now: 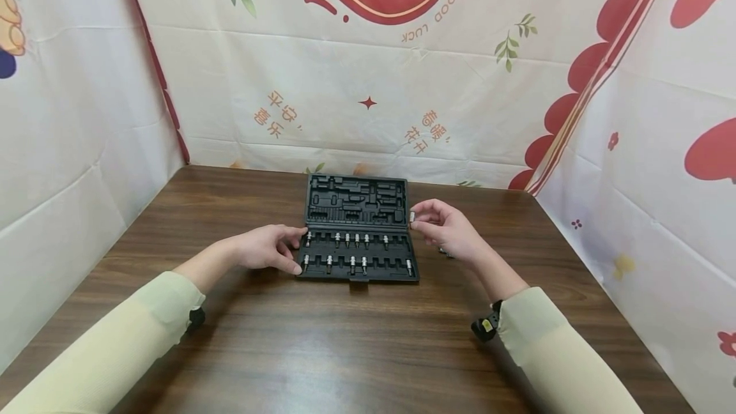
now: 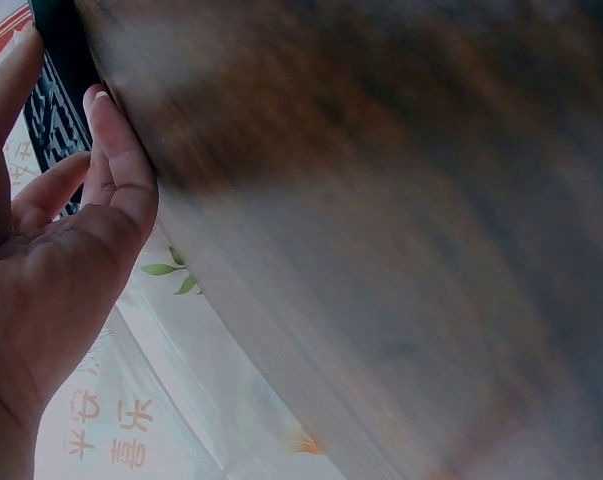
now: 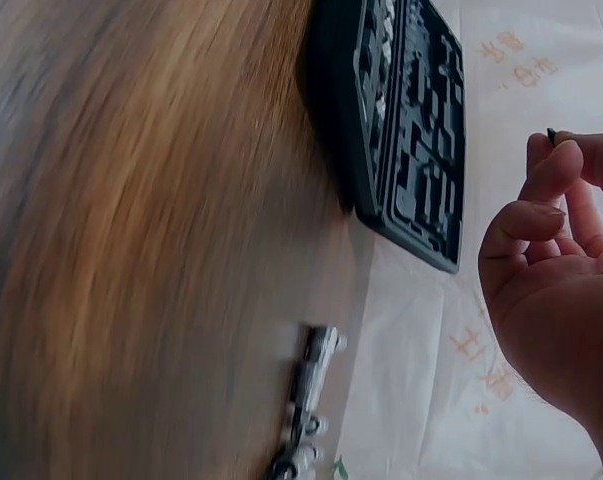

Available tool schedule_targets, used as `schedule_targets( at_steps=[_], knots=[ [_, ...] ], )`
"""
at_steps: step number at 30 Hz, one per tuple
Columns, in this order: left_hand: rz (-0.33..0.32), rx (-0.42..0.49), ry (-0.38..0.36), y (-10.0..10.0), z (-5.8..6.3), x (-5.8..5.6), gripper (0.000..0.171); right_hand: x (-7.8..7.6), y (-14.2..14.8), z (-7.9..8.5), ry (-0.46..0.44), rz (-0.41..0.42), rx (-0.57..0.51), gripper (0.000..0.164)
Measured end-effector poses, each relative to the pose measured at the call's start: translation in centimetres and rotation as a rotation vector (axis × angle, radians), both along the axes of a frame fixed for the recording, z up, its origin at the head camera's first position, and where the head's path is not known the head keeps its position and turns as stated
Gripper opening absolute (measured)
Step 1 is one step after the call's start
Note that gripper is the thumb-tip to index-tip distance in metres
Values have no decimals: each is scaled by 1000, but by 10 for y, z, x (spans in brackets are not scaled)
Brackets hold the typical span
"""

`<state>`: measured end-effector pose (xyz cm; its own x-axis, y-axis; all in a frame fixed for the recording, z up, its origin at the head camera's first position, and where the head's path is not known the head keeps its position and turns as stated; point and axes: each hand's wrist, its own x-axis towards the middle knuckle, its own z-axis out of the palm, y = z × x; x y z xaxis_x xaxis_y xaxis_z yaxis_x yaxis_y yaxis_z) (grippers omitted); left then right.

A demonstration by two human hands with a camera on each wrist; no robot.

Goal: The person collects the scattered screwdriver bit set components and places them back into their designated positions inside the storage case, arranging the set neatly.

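Observation:
A black plastic socket case (image 1: 358, 227) lies open on the table, its lid tilted back. Several silver bit sockets (image 1: 352, 265) stand in two rows in the near half. My left hand (image 1: 267, 248) rests at the case's left edge, thumb at the near corner and a fingertip by the hinge; in the left wrist view its fingers (image 2: 121, 160) lie fairly straight along the side. Just right of the case, my right hand (image 1: 445, 229) pinches a small bit socket (image 1: 411, 217) between thumb and fingertips. In the right wrist view only its dark tip (image 3: 552, 135) shows.
More loose bit sockets (image 3: 316, 370) lie on the brown wooden table (image 1: 345, 337) right of the case, partly hidden under my right hand in the head view. A printed cloth (image 1: 368, 69) hangs behind and along both sides of the table.

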<state>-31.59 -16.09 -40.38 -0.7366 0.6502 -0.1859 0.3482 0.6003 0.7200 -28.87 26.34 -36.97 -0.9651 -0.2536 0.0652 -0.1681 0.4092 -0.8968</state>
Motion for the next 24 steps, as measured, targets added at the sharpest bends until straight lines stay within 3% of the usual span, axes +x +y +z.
schedule_targets(
  at_steps=[24],
  knots=[
    [12, 8, -11, 1, -1, 2, 97, -17, -67, 6, 30, 59, 69, 35]
  ],
)
